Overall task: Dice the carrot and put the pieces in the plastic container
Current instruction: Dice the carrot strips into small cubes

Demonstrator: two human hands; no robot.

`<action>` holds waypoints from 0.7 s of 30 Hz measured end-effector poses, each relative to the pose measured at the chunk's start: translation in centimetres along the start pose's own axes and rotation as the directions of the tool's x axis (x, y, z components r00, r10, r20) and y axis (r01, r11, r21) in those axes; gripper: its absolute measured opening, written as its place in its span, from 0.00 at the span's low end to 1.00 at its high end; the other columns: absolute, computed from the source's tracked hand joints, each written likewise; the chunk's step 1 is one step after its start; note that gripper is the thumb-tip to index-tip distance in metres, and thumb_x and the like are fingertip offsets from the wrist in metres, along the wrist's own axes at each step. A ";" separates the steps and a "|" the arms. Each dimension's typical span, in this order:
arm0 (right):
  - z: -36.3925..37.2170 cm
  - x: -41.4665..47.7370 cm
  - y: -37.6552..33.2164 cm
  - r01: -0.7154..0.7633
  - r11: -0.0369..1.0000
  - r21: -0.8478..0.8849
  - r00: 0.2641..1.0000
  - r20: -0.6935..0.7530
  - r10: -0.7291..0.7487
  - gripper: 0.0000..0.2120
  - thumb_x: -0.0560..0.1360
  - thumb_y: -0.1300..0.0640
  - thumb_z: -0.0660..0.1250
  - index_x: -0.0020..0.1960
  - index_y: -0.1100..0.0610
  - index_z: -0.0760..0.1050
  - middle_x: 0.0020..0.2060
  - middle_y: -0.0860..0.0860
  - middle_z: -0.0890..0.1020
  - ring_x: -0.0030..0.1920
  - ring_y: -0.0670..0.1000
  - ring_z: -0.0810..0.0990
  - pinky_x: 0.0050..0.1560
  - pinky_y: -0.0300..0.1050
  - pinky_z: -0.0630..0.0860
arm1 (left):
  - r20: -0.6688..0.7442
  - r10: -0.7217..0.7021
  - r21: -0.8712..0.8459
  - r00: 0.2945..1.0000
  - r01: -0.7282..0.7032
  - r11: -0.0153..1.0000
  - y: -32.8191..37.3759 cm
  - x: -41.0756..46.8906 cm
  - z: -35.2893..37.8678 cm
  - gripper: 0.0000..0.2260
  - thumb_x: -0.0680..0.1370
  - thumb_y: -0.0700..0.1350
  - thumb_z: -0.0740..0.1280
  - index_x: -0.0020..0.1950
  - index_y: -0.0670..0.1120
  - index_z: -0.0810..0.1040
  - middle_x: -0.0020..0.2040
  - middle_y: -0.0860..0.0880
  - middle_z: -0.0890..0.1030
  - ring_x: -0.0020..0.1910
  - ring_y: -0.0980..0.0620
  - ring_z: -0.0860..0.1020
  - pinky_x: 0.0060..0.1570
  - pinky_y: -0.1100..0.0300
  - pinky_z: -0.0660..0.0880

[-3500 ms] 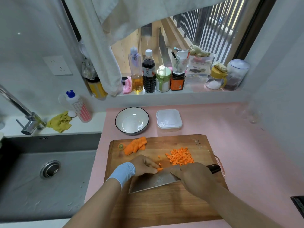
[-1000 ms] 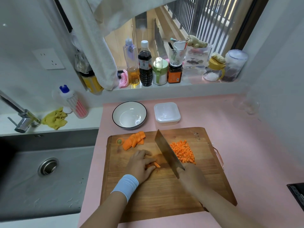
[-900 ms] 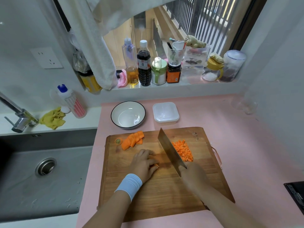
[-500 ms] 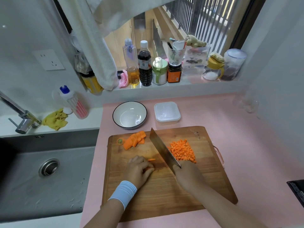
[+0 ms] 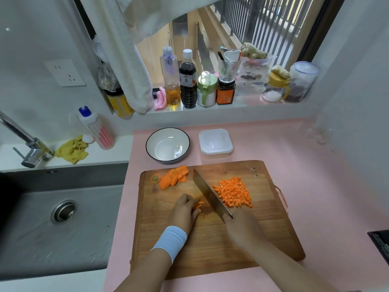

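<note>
Head cam view: the left hand (image 5: 185, 211) sits on the wooden cutting board (image 5: 210, 253) with its fingers curled down over a few carrot strips (image 5: 199, 204), pinning them in place. The right hand (image 5: 242, 228) is wrapped tight round the handle of a cleaver (image 5: 210, 197), whose blade runs diagonally just right of those strips. On the other side of the blade there's a pile of diced carrot (image 5: 233, 193), all on the board. Uncut carrot slices (image 5: 173, 178) lie fanned near the board's far left corner, next to the cut-off stem end (image 5: 155, 178). The plastic container (image 5: 215, 143) is on the pink counter (image 5: 315, 186) just beyond the board, beside a white bowl (image 5: 167, 145). Can't tell whether its lid is on. The sink (image 5: 63, 218) is off to the left.
</note>
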State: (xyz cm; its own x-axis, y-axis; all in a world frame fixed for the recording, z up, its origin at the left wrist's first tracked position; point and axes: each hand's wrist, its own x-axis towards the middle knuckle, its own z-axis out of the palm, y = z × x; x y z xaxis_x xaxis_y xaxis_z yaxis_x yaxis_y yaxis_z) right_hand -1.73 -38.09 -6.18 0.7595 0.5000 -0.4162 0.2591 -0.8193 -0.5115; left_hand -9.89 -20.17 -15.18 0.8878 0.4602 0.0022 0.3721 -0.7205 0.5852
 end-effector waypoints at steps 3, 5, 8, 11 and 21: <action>0.0 -0.1 0.5 0.015 1.000 0.003 1.000 -0.020 -0.014 0.13 0.82 0.50 0.58 0.46 0.50 0.79 0.35 0.45 0.77 0.39 0.49 0.78 0.36 0.44 0.72 | 0.028 -0.024 -0.008 0.999 0.025 1.000 1.1 0.4 0.5 0.18 0.78 0.49 0.69 0.68 0.48 0.77 0.57 0.49 0.73 0.58 0.51 0.73 0.58 0.62 0.71; 0.0 -0.2 0.6 0.022 1.000 0.005 0.999 -0.039 -0.021 0.12 0.82 0.50 0.58 0.49 0.50 0.80 0.35 0.44 0.74 0.41 0.50 0.78 0.38 0.44 0.71 | 0.021 -0.025 -0.003 0.999 0.025 1.000 1.2 0.3 0.2 0.20 0.78 0.54 0.68 0.69 0.49 0.75 0.58 0.51 0.73 0.59 0.53 0.72 0.57 0.60 0.72; 0.2 -0.5 0.6 0.010 1.000 0.014 0.999 -0.040 -0.010 0.12 0.82 0.51 0.59 0.42 0.48 0.76 0.34 0.45 0.76 0.39 0.48 0.78 0.34 0.43 0.68 | -0.017 -0.025 0.015 1.000 0.025 1.000 0.0 -0.7 -1.2 0.21 0.76 0.58 0.67 0.67 0.51 0.74 0.57 0.54 0.72 0.56 0.56 0.71 0.56 0.60 0.73; 0.7 -0.6 0.4 -0.004 1.000 0.017 1.000 -0.027 0.004 0.13 0.82 0.51 0.58 0.41 0.48 0.76 0.34 0.46 0.78 0.37 0.48 0.78 0.31 0.43 0.67 | -0.004 0.025 0.067 1.000 -0.025 0.997 -1.7 -1.8 -1.9 0.20 0.74 0.56 0.70 0.63 0.51 0.77 0.54 0.56 0.72 0.55 0.57 0.69 0.57 0.60 0.72; 0.1 -0.2 -1.1 0.018 0.999 -0.042 1.000 0.009 -0.017 0.14 0.82 0.49 0.57 0.46 0.48 0.80 0.35 0.46 0.80 0.38 0.49 0.80 0.33 0.43 0.69 | -0.057 0.043 0.054 0.997 -0.040 0.998 -0.4 -1.4 -1.0 0.13 0.75 0.57 0.69 0.55 0.51 0.81 0.49 0.55 0.74 0.50 0.56 0.69 0.51 0.59 0.72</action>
State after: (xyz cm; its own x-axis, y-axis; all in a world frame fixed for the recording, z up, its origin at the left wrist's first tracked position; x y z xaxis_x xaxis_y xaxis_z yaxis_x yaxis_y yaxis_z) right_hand -2.17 -37.26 -5.59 0.7493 0.5166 -0.4143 0.2971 -0.8213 -0.4870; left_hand -11.58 -20.00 -14.65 0.8859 0.4580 0.0738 0.3505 -0.7651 0.5401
